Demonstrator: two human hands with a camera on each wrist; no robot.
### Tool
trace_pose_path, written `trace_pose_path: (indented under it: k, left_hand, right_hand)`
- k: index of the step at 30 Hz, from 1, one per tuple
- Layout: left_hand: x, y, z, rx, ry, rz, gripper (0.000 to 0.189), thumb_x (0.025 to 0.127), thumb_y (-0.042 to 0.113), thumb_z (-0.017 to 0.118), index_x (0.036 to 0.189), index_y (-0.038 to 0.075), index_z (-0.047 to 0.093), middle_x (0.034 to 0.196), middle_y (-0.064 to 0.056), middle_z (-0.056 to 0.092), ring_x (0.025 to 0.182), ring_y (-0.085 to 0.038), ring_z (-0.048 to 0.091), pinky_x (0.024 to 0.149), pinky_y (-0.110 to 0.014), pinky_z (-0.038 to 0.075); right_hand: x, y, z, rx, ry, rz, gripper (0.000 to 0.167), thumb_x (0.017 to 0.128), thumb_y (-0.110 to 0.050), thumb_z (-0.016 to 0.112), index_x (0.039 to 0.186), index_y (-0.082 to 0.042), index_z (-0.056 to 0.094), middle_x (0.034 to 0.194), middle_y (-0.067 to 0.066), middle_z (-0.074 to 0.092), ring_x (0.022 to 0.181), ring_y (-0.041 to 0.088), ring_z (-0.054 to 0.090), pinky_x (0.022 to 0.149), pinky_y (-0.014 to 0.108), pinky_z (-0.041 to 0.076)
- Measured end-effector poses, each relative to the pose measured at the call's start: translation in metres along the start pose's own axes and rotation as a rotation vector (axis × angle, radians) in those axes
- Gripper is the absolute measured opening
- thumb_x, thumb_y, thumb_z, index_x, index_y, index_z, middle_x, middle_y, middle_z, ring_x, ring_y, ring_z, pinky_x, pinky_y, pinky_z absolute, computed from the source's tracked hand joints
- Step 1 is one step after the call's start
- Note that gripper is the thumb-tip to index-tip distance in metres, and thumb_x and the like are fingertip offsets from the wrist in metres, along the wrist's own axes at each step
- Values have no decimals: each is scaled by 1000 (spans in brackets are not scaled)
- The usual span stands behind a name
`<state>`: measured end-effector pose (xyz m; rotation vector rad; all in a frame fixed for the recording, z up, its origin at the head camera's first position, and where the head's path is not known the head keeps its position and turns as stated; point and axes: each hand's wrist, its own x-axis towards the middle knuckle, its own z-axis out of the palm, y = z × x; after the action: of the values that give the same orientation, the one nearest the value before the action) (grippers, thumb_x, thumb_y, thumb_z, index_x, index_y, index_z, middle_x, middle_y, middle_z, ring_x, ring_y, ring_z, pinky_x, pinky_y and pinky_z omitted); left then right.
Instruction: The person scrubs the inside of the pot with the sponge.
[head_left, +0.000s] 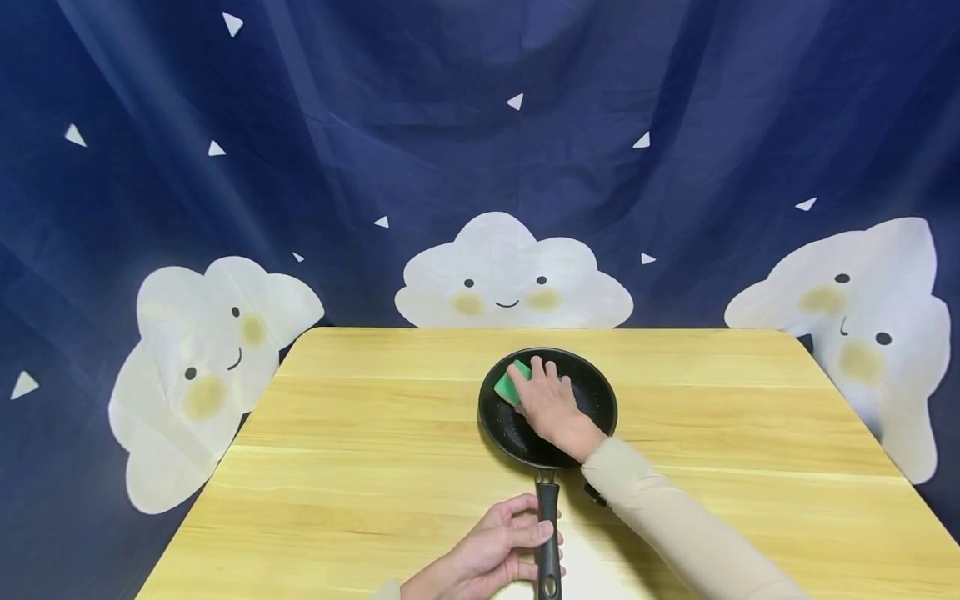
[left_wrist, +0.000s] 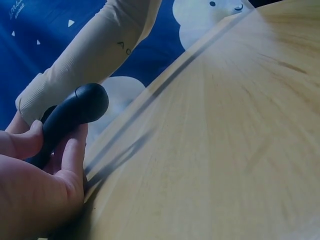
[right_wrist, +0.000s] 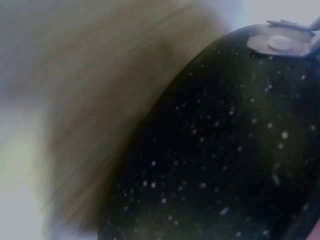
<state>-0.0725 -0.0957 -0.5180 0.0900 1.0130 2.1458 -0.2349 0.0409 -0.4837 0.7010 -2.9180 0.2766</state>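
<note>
Frying pan with green sponge, both hands on the job

Black frying pan [head_left: 596,396] sits right of centre in the head view, on or just over the wooden table [head_left: 337,442]; can't tell if the base touches. Inside it: green sponge [head_left: 506,389], against the upper left of the pan's interior, with the right hand [head_left: 553,408] over the middle. Sponge lies at the left side of that hand, partly under its leftmost visible finger. Visible fingers are spread and fairly straight; the others lie clear to the right of the sponge. Thumb is hard to make out, so can't tell whether it pinches the sponge or the hand only presses.

Left hand [head_left: 495,546], bottom centre, grips the black handle [head_left: 548,504], thumb across the front, fingers round behind. Left wrist view agrees: thumb on the handle, its rounded end at upper left.

Handle reaches the bottom edge of the head view; left forearm cut off there. Pale right sleeve [head_left: 675,517] runs out lower right; small dark object [head_left: 595,495] under its cuff, unclear. Right wrist view blurred: speckled pan surface, metal bracket [right_wrist: 280,42] upper right, pinkish sliver lower right.
</note>
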Motion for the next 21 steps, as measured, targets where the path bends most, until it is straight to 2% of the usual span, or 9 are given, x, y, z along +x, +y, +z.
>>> trace_pose_path:
  k: [14,21]
  left_hand:
    - [0,-1,2,7,-7,17,16,101,4,62,115,6,56,97,-4,67,89,-18,69,79,-38,63]
    - [0,-3,2,18,-10,37,14,101,3,60,115,6,56,99,-5,66,90,-18,68,79,-38,63]
  right_hand:
    - [-2,12,-7,-58,2,-28,47,88,-17,82,125,-19,52,121,21,49,102,39,48,73,51,48]
    - [-5,22,-10,-77,12,2,48,85,-9,81,125,-19,56,124,25,49,107,43,48,77,56,47]
